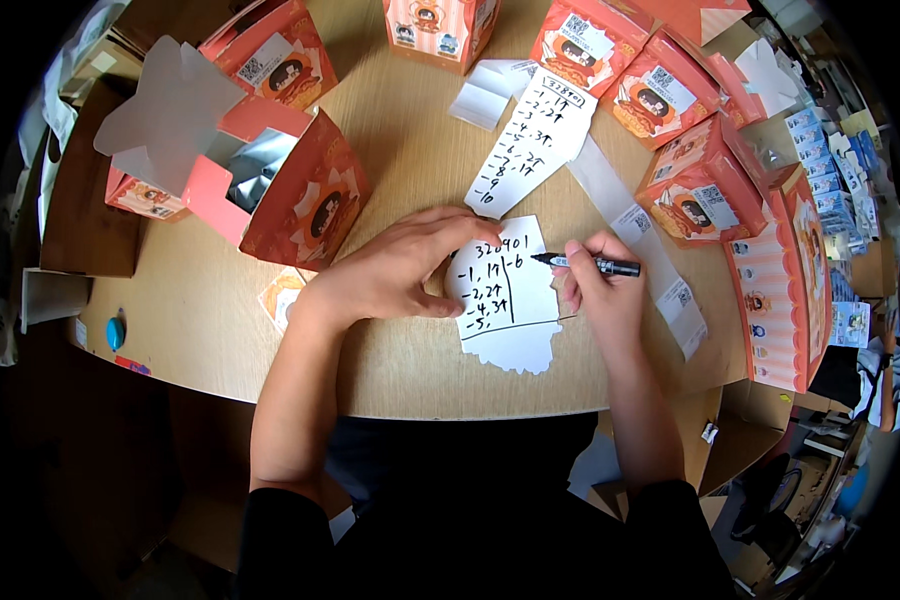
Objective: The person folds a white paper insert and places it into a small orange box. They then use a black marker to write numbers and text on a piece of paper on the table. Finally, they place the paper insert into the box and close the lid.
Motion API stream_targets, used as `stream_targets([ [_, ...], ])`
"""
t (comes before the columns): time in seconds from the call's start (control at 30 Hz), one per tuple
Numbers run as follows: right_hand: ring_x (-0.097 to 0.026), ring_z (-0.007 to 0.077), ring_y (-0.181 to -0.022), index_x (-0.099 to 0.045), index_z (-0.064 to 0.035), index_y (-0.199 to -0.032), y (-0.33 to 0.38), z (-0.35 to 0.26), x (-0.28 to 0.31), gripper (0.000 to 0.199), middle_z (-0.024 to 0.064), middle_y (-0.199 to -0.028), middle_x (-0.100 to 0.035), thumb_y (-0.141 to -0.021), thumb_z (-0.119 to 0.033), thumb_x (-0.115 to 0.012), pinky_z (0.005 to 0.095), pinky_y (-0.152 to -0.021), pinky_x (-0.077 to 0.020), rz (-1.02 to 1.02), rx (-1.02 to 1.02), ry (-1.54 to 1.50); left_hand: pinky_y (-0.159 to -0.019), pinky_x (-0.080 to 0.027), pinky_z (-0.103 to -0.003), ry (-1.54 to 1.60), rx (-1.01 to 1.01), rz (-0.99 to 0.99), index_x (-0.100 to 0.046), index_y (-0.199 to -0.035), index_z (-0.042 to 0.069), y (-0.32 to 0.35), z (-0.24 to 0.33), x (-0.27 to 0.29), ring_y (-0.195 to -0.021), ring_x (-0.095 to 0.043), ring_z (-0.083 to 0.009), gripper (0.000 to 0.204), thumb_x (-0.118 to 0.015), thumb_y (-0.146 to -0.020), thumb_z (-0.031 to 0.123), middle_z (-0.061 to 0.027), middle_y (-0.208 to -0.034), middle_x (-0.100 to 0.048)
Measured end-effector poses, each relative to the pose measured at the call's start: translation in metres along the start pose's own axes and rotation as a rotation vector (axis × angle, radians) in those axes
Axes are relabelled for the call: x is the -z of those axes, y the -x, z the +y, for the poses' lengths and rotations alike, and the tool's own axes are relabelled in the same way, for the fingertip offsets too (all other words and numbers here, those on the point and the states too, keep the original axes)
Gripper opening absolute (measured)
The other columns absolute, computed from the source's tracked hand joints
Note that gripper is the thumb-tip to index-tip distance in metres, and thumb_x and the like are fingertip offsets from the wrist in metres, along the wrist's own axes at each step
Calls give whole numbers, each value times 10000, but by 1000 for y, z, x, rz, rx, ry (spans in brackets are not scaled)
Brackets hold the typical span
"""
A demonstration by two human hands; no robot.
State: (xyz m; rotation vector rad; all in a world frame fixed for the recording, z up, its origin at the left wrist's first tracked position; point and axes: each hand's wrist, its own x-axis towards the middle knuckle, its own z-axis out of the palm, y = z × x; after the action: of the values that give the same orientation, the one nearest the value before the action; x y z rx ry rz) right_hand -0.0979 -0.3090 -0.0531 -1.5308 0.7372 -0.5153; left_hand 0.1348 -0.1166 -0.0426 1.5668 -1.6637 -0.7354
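Note:
A white paper slip (pixel 530 295) with handwritten black lines lies on the wooden table in front of me; its lower edge is ragged. My left hand (pixel 400 265) rests over its left side, fingers spread and holding it down. Between the fingers of my right hand (pixel 600 285) is a black marker (pixel 610 266), its tip pointing left, close to the writing in the slip's right column. Just beyond lies a second handwritten slip (pixel 530 145), longer, touching or slightly under the first one.
An open red carton (pixel 310 195) with a silvery bag (pixel 260 165) inside stands left. Several red cartons (pixel 705 185) line the right and far side. A label strip (pixel 640 220) runs along the right. A small blue object (pixel 115 333) sits near the left edge.

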Motion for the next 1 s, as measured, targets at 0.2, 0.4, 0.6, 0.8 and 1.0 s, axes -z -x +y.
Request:
stream_targets([
  [0.2,-638,68,-580,-686,-12,-912,-2,-1,2,204,102,-829,-793,-1081,-97,-761,253,-494,-481,5,23,-7,-1298,-437,-481,-21,-27,-6,-597,-1536,119,-2,-3,0,-1543,-514,-373,878,-957,-739,36,-105,-1617,-611],
  [0.4,-665,73,-606,-705,0,-916,-1,-1,1,189,89,-808,-786,-1073,-88,-761,256,-518,-516,-28,17,33,-1302,-432,-482,-28,-36,-4,-598,-1535,124,-2,-5,-2,-1550,-507,-365,861,-953,-754,42,-93,-1635,-606],
  [0.6,-672,75,-611,-709,7,-916,0,-1,1,189,81,-794,-780,-1072,-84,-764,258,-526,-527,-32,46,39,-1303,-427,-479,-26,-34,-9,-596,-1535,123,-2,-1,1,-1552,-502,-368,852,-951,-766,42,-103,-1628,-598],
  [0.8,-676,74,-612,-707,11,-904,0,-3,-1,209,73,-787,-774,-1070,-91,-784,256,-528,-525,-39,56,68,-1302,-428,-480,-18,-21,-8,-592,-1545,124,-1,0,0,-1556,-497,-368,861,-951,-767,40,-107,-1627,-594],
  [1.0,-686,78,-619,-714,10,-907,1,1,-2,188,60,-771,-759,-1063,-72,-779,253,-528,-529,-22,55,90,-1306,-424,-483,-18,-25,-5,-592,-1548,123,0,0,-1,-1558,-495,-367,857,-951,-773,44,-108,-1629,-594],
])
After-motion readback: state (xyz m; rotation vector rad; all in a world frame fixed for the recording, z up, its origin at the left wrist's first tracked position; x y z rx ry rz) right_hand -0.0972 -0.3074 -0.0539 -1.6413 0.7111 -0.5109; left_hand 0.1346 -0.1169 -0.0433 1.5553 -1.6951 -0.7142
